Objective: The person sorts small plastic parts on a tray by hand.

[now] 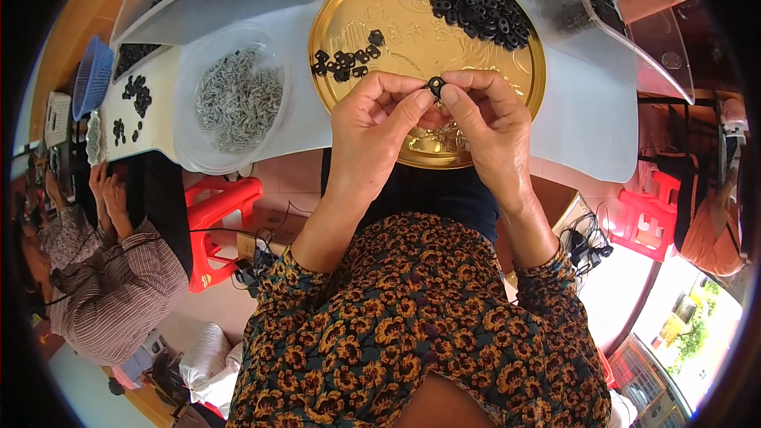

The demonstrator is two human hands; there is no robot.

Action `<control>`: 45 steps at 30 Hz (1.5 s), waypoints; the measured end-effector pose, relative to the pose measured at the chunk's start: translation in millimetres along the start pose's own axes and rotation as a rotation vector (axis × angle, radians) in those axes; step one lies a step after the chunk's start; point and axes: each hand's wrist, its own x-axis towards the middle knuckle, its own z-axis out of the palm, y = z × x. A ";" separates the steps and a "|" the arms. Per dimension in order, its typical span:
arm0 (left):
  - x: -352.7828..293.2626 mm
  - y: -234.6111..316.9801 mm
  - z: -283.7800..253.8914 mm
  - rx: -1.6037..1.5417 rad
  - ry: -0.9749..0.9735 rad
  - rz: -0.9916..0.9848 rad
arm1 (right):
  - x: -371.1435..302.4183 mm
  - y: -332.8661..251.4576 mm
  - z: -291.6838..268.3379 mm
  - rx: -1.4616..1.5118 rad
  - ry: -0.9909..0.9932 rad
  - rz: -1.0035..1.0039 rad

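Between my two hands, over the near part of a round gold tray [333, 20], is a small black plastic piece [435, 85] with a hole in it. My left hand [380, 115] pinches its left side with thumb and forefinger. From the other side, my right hand [490, 115] grips it the same way. A large pile of similar black pieces [476, 1] covers the far right of the tray. At its left lies a smaller group of black pieces [345, 62]. What the curled lower fingers hold, if anything, is hidden.
A round clear tub [238, 103] of small silvery metal parts stands left of the tray. Clear plastic bins [214, 4] with black pieces stand at the far left and right. Beyond the tub, a co-worker's hands [111, 198] show at the table's left end. A red stool [218, 226] stands below.
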 end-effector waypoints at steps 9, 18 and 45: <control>-0.5 -0.7 1.0 0.003 0.019 -0.021 | -1.1 0.6 1.3 0.138 -0.011 0.014; -2.4 1.3 1.0 0.051 0.038 0.004 | -2.3 -0.7 0.0 0.110 -0.032 0.008; -5.8 -4.7 7.7 0.040 -0.132 0.127 | -3.9 -7.6 5.5 0.634 -0.135 0.325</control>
